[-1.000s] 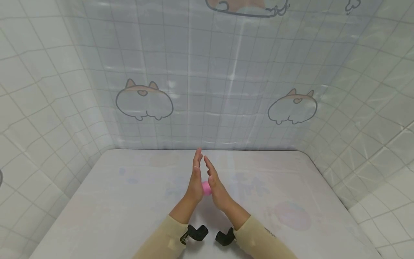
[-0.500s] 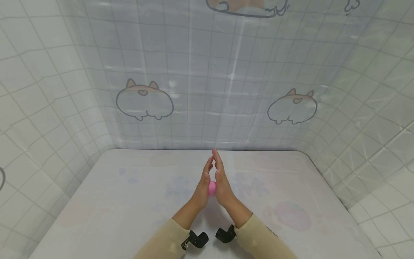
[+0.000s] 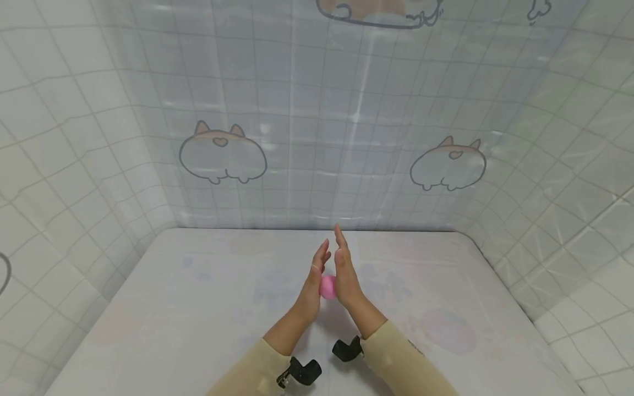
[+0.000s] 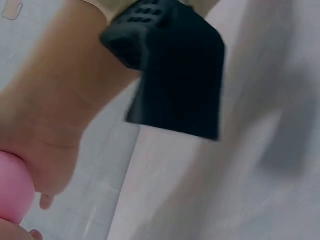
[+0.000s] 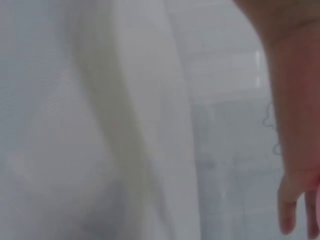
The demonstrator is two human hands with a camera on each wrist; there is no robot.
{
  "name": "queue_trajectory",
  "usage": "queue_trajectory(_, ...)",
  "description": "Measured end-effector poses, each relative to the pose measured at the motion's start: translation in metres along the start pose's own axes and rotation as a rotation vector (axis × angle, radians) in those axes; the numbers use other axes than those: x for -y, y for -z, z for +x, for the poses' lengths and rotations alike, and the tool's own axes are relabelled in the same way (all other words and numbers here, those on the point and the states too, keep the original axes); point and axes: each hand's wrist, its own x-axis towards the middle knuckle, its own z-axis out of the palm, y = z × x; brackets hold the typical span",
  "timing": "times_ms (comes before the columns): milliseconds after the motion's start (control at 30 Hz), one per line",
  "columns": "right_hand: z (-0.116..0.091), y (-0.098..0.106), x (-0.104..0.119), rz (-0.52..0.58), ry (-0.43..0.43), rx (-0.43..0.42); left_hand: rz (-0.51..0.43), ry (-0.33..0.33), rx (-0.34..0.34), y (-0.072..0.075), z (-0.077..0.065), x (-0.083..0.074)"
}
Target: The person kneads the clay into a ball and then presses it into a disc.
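Observation:
A smooth pink ball [image 3: 328,287] sits between the two palms in the head view. My left hand [image 3: 311,289] lies along its left side, fingers straight and pointing away from me. Against its other side is my right hand [image 3: 346,278], also straight-fingered, its fingertips reaching slightly farther forward. The fingertips of the two hands stand apart. In the left wrist view the pink ball [image 4: 14,187] touches the palm near the heel of the hand. Only a sliver of pink shows at the edge of the right wrist view, beside the hand [image 5: 300,110].
Below the hands spreads a table with a pale, faintly printed cover [image 3: 198,319]. Sheeting with a grid and cartoon animals [image 3: 223,157] rises behind it and along both sides. A black wrist mount [image 3: 305,373] sticks out from the left sleeve, another [image 3: 346,350] from the right.
Both hands and the ball have shifted right. The right hand has slid forward past the left, which was ahead a second ago. Since half a second ago the fingertips have parted.

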Motion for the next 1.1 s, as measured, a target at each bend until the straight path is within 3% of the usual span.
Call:
queue_trajectory(200,-0.008,-0.004,-0.005,0.075,-0.025,0.075,-0.014,0.015,-0.069,0.001,0.002,-0.002)
queue_trajectory(367,-0.014,-0.011,-0.001,0.140,0.048,0.138,0.021,-0.034,-0.110,0.005,0.009,-0.002)
queue_trajectory(500,-0.018,-0.016,0.007,0.128,0.110,0.159,0.089,-0.066,-0.123,0.008,0.013,-0.001)
queue_trajectory(800,-0.019,-0.014,0.022,0.057,0.205,0.078,0.138,0.008,-0.095,0.011,0.011,0.006)
queue_trajectory(933,-0.013,-0.009,0.024,0.066,0.199,0.036,0.150,0.058,-0.062,0.009,0.009,0.010)
queue_trajectory(1100,-0.006,-0.005,0.020,0.054,0.179,0.014,0.170,0.045,-0.011,0.006,0.005,0.011)
